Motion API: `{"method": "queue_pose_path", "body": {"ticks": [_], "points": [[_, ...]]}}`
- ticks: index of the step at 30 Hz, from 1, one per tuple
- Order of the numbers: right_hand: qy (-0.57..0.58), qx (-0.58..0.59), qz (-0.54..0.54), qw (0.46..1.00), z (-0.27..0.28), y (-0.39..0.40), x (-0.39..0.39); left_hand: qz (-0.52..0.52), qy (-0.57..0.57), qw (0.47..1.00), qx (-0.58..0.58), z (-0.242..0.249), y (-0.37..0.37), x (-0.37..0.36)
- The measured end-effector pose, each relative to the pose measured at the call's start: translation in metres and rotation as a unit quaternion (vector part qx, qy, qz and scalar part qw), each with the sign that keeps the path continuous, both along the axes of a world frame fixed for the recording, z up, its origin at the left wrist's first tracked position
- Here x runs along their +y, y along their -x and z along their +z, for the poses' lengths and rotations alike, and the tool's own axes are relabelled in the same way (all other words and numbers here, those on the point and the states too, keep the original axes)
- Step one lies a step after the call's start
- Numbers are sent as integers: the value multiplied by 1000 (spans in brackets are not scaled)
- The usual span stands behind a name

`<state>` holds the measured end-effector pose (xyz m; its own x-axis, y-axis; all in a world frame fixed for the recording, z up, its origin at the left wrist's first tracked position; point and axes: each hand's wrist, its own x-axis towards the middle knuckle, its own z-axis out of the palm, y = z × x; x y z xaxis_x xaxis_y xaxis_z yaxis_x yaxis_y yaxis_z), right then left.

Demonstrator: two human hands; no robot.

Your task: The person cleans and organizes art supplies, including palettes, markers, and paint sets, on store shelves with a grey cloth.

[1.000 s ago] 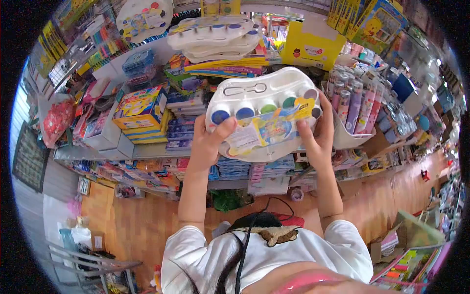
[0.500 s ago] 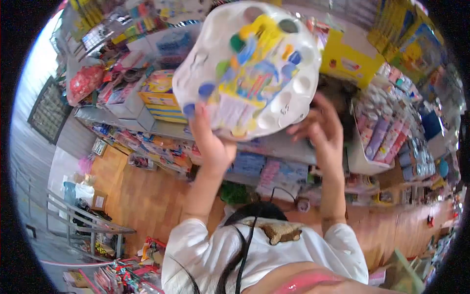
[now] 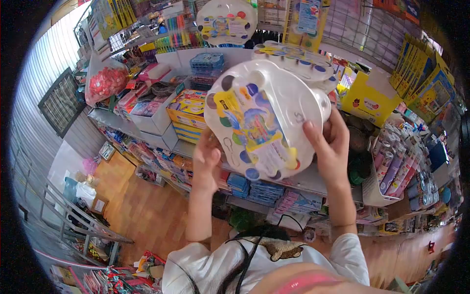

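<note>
Two bare arms reach forward from a white shirt (image 3: 320,257), which bears a brown patch (image 3: 280,251) on its front. The left hand (image 3: 207,162) is at the lower left edge of a white paint palette (image 3: 293,105). Its fingers go partly behind this edge and its thumb stands up just beside it, so I cannot tell how firmly they grip. The right hand (image 3: 334,142) holds the opposite edge, with the thumb on the front face and the other fingers bent around the side. The palette is tilted, raised in front of a grey shelf (image 3: 318,182), and its face is turned to the person. It carries round paints of several colours and a yellow and blue label (image 3: 257,127), which lies slantwise.

Under the shelf top there are blue packets (image 3: 264,192), above a wooden floor (image 3: 152,215). To the right of the hands, a white bin (image 3: 376,193) contains slim tubes (image 3: 394,169). On the left stand orange and yellow boxes (image 3: 188,110), and beyond them a bag of red items (image 3: 105,81).

Behind the held palette, similar palettes (image 3: 293,63) are stacked, near a yellow carton (image 3: 367,98). Farther back, one more palette (image 3: 226,22) is upright, and a wire grid (image 3: 362,29) rises at the back.
</note>
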<state>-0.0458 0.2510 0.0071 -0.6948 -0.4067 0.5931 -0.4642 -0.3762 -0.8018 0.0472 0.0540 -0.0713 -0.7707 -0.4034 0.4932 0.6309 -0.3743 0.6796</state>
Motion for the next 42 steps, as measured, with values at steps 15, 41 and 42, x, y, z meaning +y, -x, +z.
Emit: {"method": "queue_pose_path", "body": {"ticks": [15, 41, 42], "points": [[-168, 123, 17, 978, 55, 32, -110, 76, -36, 996, 24, 40, 45, -95], [-176, 270, -87, 943, 106, 92, -180, 43, -59, 994, 83, 74, 108, -139], [-183, 274, -93, 940, 106, 97, -181, 43, -63, 994, 79, 73, 111, -139]]}}
